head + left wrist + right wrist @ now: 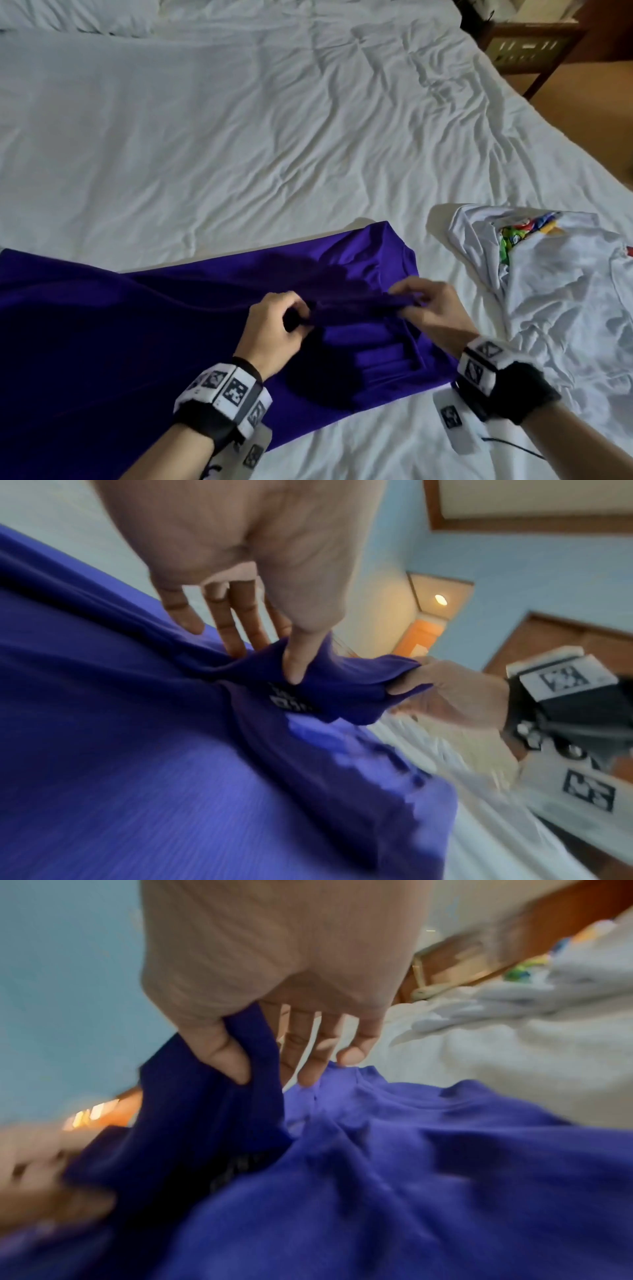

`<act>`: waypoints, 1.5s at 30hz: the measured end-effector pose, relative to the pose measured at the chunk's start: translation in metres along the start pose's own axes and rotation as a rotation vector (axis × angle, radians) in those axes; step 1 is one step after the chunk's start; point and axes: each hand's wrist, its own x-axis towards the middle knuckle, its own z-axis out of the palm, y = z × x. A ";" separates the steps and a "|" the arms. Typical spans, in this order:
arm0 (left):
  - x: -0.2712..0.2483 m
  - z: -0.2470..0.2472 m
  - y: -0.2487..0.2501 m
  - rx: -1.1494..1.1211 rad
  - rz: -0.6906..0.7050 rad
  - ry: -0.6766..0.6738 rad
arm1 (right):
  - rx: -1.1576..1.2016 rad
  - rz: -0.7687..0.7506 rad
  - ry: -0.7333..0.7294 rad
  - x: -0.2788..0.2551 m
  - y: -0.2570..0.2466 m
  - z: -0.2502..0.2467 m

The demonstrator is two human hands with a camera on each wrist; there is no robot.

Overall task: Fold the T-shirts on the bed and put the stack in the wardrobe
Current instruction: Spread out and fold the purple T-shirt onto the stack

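A purple T-shirt lies spread across the near part of the bed, its collar end toward the right. My left hand pinches a raised fold of the purple T-shirt between thumb and fingers. My right hand pinches the other end of that same fold; in the right wrist view the thumb presses the purple T-shirt against the fingers. The fold is pulled taut between both hands, a little above the rest of the shirt. A crumpled white T-shirt with a colourful print lies to the right.
White wrinkled sheets cover the rest of the bed, with pillows at the far left. A wooden bedside table stands beyond the far right corner. Bare floor shows at the right edge.
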 end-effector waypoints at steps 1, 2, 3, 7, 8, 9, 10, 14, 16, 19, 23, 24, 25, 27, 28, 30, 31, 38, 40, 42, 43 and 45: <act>0.008 -0.004 0.001 -0.088 -0.053 0.062 | 0.196 0.041 0.014 0.011 -0.012 0.004; 0.019 -0.006 0.001 -0.152 -0.119 0.134 | 0.346 0.119 0.045 0.025 -0.021 0.010; 0.030 -0.007 -0.001 -0.182 -0.195 0.201 | 0.450 0.218 0.086 0.041 -0.026 0.018; 0.053 -0.003 -0.012 -0.086 -0.473 0.224 | 0.324 0.520 0.102 0.081 -0.016 0.043; 0.053 -0.002 -0.013 -0.088 -0.507 0.210 | 0.204 0.509 0.103 0.080 -0.009 0.046; 0.053 -0.001 -0.015 -0.092 -0.536 0.211 | 0.083 0.479 0.115 0.076 -0.005 0.047; 0.052 0.000 -0.017 -0.087 -0.552 0.215 | -0.018 0.437 0.126 0.072 -0.003 0.046; 0.050 -0.002 -0.020 -0.066 -0.524 0.155 | -0.232 0.348 0.169 0.063 0.007 0.035; 0.045 -0.014 -0.017 -0.032 -0.479 0.157 | -0.301 0.354 0.166 0.060 0.008 0.033; 0.039 -0.060 -0.033 0.227 -0.352 0.196 | -0.508 0.201 0.186 0.053 -0.006 0.049; 0.037 -0.167 -0.091 0.722 -0.289 -0.070 | -0.513 -0.247 0.071 0.048 -0.048 0.114; 0.036 -0.192 -0.108 0.863 -0.303 -0.173 | -0.502 -0.317 -0.013 0.047 -0.057 0.135; 0.036 -0.214 -0.122 0.985 -0.322 -0.265 | -0.512 -0.365 -0.102 0.048 -0.063 0.157; 0.033 -0.246 -0.141 1.158 -0.349 -0.378 | -0.578 -0.446 -0.237 0.049 -0.073 0.199; 0.032 -0.257 -0.145 1.235 -0.348 -0.387 | -0.633 -0.466 -0.281 0.049 -0.075 0.216; 0.024 -0.276 -0.149 1.351 -0.358 -0.299 | -0.746 -0.439 -0.343 0.050 -0.083 0.246; 0.018 -0.283 -0.147 1.372 -0.372 -0.213 | -0.781 -0.400 -0.367 0.050 -0.085 0.255; -0.092 -0.306 -0.168 1.157 -0.153 0.176 | -0.672 -0.506 -0.271 0.038 -0.084 0.245; -0.126 -0.294 -0.188 1.202 -0.172 0.179 | -0.762 -0.638 -0.249 0.034 -0.072 0.245; -0.146 -0.286 -0.204 1.209 -0.227 0.203 | -0.905 -0.647 -0.281 0.033 -0.066 0.251; -0.151 -0.286 -0.211 1.202 -0.256 0.228 | -0.958 -0.647 -0.292 0.036 -0.062 0.254; -0.155 -0.291 -0.220 1.166 -0.292 0.260 | -1.066 -0.669 -0.308 0.042 -0.054 0.258</act>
